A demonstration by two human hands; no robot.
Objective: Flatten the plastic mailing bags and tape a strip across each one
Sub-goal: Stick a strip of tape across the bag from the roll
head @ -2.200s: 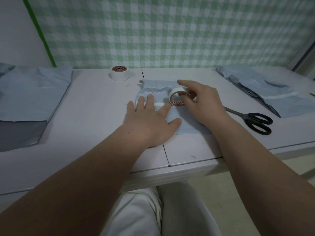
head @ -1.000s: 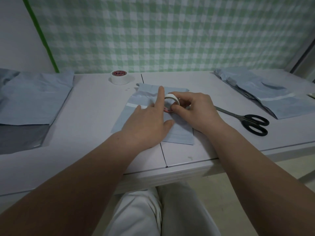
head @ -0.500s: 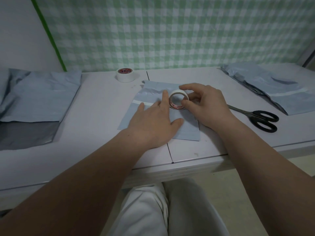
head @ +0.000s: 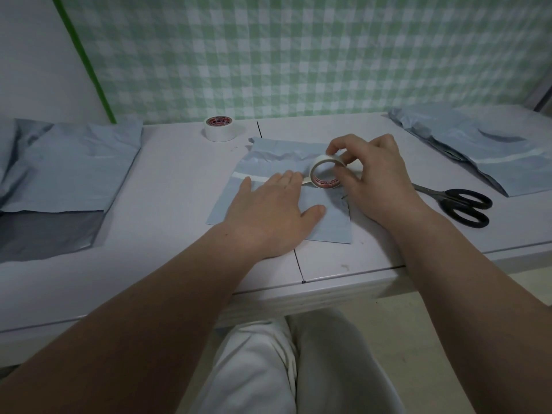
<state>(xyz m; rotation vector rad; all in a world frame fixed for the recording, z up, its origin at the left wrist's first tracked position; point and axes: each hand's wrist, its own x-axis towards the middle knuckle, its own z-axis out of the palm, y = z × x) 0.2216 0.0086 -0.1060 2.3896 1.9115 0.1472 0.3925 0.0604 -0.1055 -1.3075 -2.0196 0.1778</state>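
A light blue mailing bag (head: pixel 325 221) lies flat in the middle of the white table (head: pixel 179 180). A white strip of tape (head: pixel 254 177) runs from the bag's left edge towards the middle. My left hand (head: pixel 274 210) lies flat on the bag with straight fingers pressing on the strip. My right hand (head: pixel 373 180) grips a white tape roll (head: pixel 325 174) standing on edge on the bag, just right of my left fingertips.
A second tape roll (head: pixel 220 128) stands at the back of the table. Black scissors (head: pixel 460 203) lie to the right of my right hand. Blue bags are piled at the left (head: pixel 68 168) and at the right (head: pixel 478 150), the top right one taped.
My left index finger has come off the roll and the hand now lies flat on the strip. My right hand has rolled the tape a little further right across the bag.
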